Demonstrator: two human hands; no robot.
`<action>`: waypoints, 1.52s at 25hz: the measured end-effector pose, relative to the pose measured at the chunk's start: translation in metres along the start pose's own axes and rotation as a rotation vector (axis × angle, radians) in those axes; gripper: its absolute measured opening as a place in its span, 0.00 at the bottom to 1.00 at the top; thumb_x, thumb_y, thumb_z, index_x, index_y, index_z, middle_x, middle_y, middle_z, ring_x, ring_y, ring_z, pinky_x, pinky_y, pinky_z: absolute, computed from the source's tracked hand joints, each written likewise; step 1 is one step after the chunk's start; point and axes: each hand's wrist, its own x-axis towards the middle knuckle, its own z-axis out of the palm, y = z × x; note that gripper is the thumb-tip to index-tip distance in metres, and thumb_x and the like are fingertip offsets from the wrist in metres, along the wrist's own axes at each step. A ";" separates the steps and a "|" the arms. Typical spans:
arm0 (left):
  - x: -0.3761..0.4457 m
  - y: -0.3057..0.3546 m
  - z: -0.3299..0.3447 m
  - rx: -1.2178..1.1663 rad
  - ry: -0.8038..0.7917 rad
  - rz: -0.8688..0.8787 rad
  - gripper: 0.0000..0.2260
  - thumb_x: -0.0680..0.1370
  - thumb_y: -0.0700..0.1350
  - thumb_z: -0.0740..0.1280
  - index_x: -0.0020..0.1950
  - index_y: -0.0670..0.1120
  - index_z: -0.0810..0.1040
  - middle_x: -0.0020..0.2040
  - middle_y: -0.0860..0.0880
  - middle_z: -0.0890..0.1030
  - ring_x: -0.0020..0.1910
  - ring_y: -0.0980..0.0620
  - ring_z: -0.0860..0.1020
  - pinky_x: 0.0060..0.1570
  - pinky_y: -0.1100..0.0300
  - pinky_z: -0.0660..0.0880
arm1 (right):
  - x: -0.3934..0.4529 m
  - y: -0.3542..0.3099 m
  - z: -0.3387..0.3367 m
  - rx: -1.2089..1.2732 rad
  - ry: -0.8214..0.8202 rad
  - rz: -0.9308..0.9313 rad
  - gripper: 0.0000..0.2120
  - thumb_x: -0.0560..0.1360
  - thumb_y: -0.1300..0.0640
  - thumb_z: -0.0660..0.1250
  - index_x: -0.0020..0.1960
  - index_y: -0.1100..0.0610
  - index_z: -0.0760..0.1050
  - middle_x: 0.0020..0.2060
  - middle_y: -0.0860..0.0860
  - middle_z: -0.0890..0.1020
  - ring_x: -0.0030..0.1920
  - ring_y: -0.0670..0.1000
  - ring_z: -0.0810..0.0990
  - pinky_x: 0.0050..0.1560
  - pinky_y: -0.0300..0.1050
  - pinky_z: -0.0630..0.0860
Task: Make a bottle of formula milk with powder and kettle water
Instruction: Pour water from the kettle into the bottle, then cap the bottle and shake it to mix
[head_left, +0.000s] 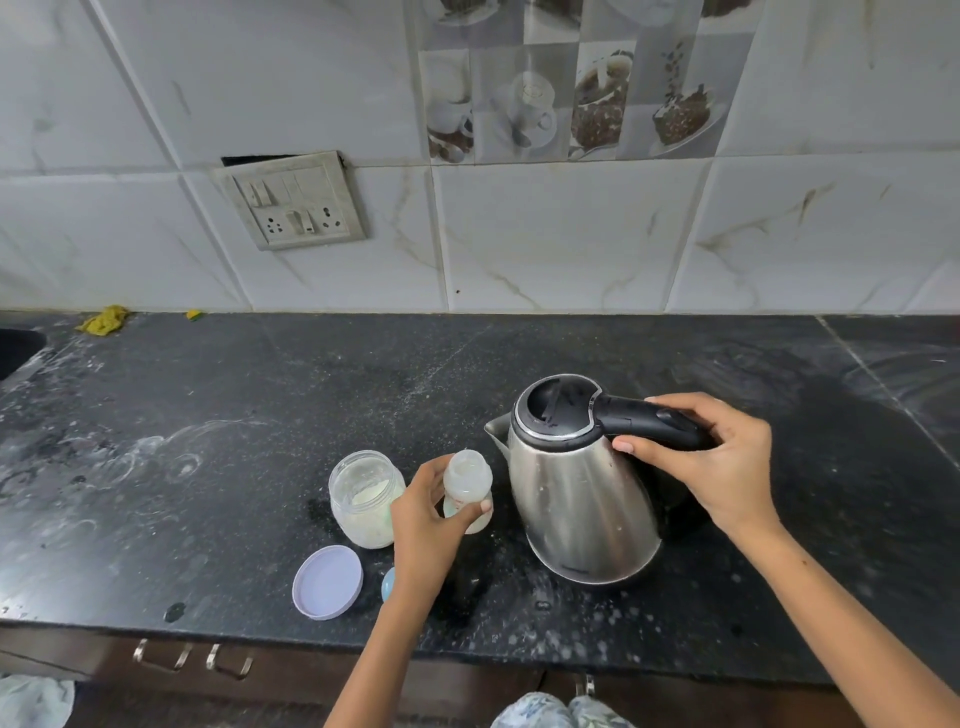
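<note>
Mid-task, centre frame: left hand (431, 525) grips open translucent baby bottle (467, 491); right hand (711, 457) wraps steel kettle's (576, 499) black handle (649, 421). Water and capping seemingly remain.

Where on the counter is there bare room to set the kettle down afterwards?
Bare counter runs behind the kettle to the wall, and right of it. The front left is crowded: jar, lid, and bottle in the left hand. The right hand grips the kettle handle.
</note>
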 end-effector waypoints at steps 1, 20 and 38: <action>-0.001 0.000 -0.002 0.002 0.003 0.009 0.25 0.64 0.37 0.80 0.56 0.52 0.76 0.52 0.58 0.82 0.54 0.62 0.80 0.57 0.64 0.75 | -0.005 0.005 0.002 -0.001 0.042 0.014 0.20 0.58 0.47 0.82 0.48 0.46 0.82 0.43 0.41 0.86 0.45 0.44 0.85 0.47 0.35 0.79; -0.033 0.013 -0.099 0.056 0.083 0.145 0.28 0.61 0.41 0.81 0.51 0.67 0.76 0.47 0.69 0.82 0.50 0.66 0.80 0.47 0.73 0.74 | -0.077 -0.038 0.117 -0.323 -0.114 -0.398 0.16 0.75 0.53 0.70 0.60 0.58 0.76 0.63 0.52 0.78 0.66 0.48 0.74 0.70 0.52 0.63; -0.037 -0.048 -0.094 -0.116 -0.165 0.091 0.26 0.63 0.40 0.80 0.56 0.57 0.77 0.52 0.60 0.83 0.54 0.61 0.80 0.55 0.66 0.76 | -0.144 -0.020 0.171 -0.283 -0.167 0.216 0.20 0.76 0.65 0.69 0.66 0.61 0.68 0.62 0.54 0.73 0.61 0.53 0.76 0.57 0.46 0.76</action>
